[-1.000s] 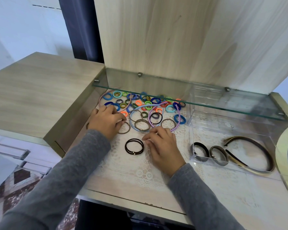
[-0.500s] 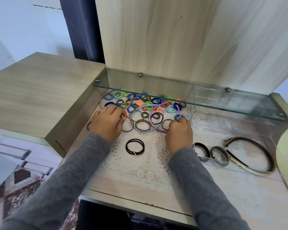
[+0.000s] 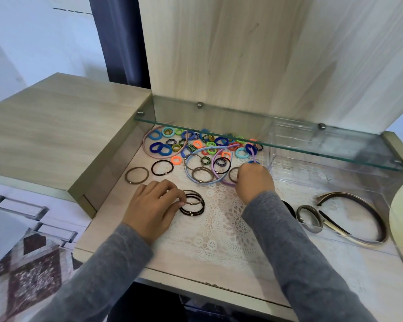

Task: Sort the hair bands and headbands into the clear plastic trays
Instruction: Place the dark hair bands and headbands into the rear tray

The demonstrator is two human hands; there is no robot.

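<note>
A pale wooden table [image 3: 116, 212] carries a white lace mat [image 3: 221, 219] under a glass shelf [image 3: 289, 145], with a wooden back panel behind and a dark curtain [image 3: 119, 40] far left. The left hand [image 3: 153, 206] lies near the middle, its curled fingers [image 3: 172, 194] pinching the left edge of the stacked dark hair bands [image 3: 193, 204]. The right hand [image 3: 254, 183] has its fingers [image 3: 254, 169] curled tight round the purple headband [image 3: 213, 167], just left of the clear tray [image 3: 312, 180].
</note>
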